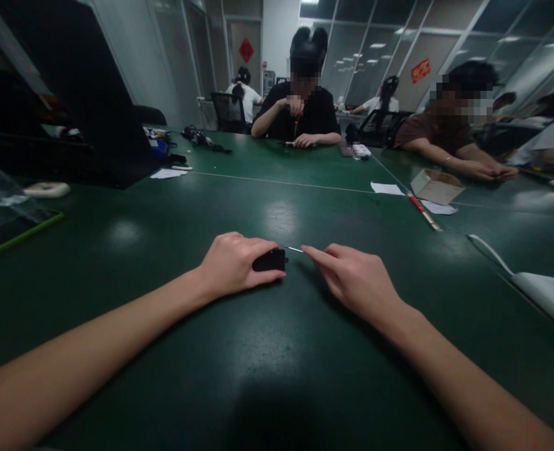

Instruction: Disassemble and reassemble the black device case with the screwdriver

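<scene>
My left hand (234,263) is closed around a small black box-shaped device (271,260), thumb on its near side and fingers over its far side. A small dark tab or loop sticks out from the device's right end. Just to the right, my right hand (352,272) grips a thin metal-shafted screwdriver (294,249), its index finger stretched along it. The shaft points left, its tip close to the far right corner of the device; I cannot tell whether they touch. The screwdriver's handle is hidden inside my right hand. Both hands are low over the green tabletop (267,351).
Across the table a person (300,113) works with a red-handled tool. Another person (464,125) sits at the right. On the table are an open box (437,186), a red-and-white stick (422,212), a white strapped object (546,294), a green-edged tray (23,237) and a large black panel (79,94).
</scene>
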